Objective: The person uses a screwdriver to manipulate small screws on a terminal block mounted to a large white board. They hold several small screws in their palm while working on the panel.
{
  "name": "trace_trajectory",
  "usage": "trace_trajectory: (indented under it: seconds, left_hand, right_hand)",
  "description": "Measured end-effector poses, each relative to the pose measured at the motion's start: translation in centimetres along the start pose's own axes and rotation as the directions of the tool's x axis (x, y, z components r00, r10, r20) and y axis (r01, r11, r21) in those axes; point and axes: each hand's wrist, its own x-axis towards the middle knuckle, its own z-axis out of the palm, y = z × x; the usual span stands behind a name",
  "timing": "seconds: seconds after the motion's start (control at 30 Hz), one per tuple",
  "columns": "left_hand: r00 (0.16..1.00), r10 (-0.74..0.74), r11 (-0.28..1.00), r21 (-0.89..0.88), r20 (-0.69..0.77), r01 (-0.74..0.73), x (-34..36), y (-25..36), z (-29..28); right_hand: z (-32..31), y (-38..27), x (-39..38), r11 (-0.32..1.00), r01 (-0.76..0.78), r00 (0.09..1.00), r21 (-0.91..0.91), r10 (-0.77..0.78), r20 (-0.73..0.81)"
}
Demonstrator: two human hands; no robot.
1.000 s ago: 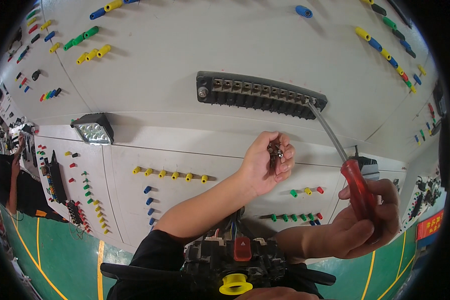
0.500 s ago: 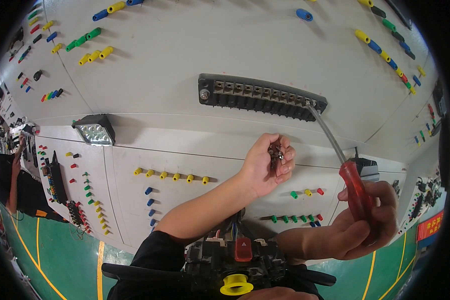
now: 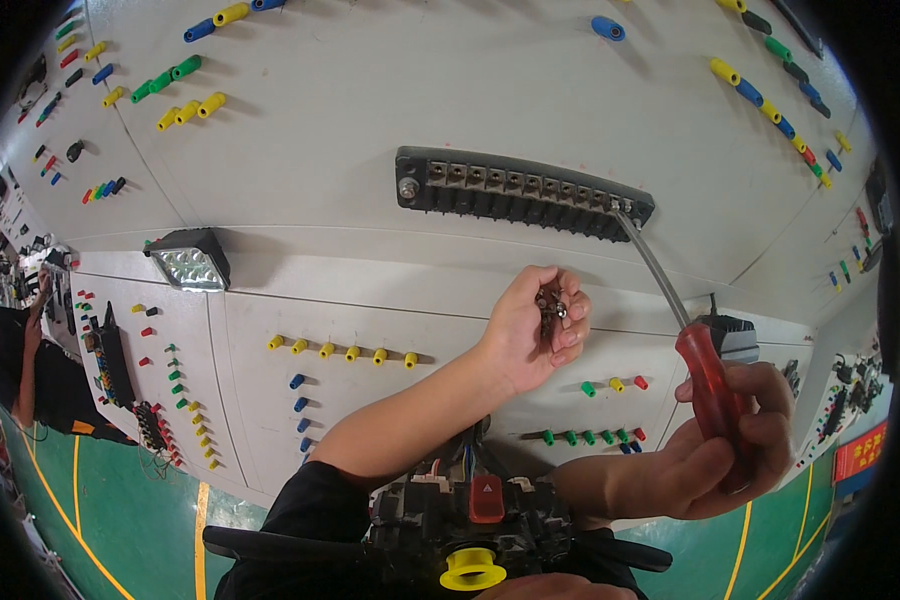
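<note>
My right hand (image 3: 735,440) grips the red handle of a screwdriver (image 3: 712,385). Its metal shaft runs up and left, and the tip meets the right end of a black terminal block (image 3: 525,195) fixed to the pale panel. Small screws show at that right end, while a row of open metal slots stretches to the left. Below the block, my left hand (image 3: 532,335) is cupped with its fingers curled round a bunch of small screws (image 3: 550,308). That hand touches neither the block nor the screwdriver.
Yellow, blue, green and red sockets stud the panel (image 3: 310,140). A clear-fronted lamp (image 3: 192,262) juts out at left. Low in front of me sits a black switch assembly (image 3: 470,520) with a yellow ring. Another person (image 3: 30,350) stands far left.
The screwdriver's handle has shifted very slightly left. Its tip stays at the same end of the terminal block, and my left hand has not moved.
</note>
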Motion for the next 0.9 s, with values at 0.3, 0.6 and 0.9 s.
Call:
trace_trajectory:
  seconds: [0.3,0.6,0.9]
  left_hand:
    - [1.0,0.0,1.0,-0.002,-0.007,0.0,0.0,0.0,0.1]
    - [1.0,-0.021,1.0,0.019,0.006,0.021,0.0,0.1,-0.1]
    - [1.0,-0.001,1.0,-0.009,0.0,0.001,0.0,0.0,0.0]
  right_hand:
    - [-0.1,0.2,0.0,0.998,0.045,0.999,-0.043,-0.044,0.029]
    - [0.0,0.0,0.0,0.999,0.021,1.0,-0.045,-0.02,0.024]
    - [0.5,-0.1,-0.2,0.999,0.017,0.999,-0.048,-0.018,-0.033]
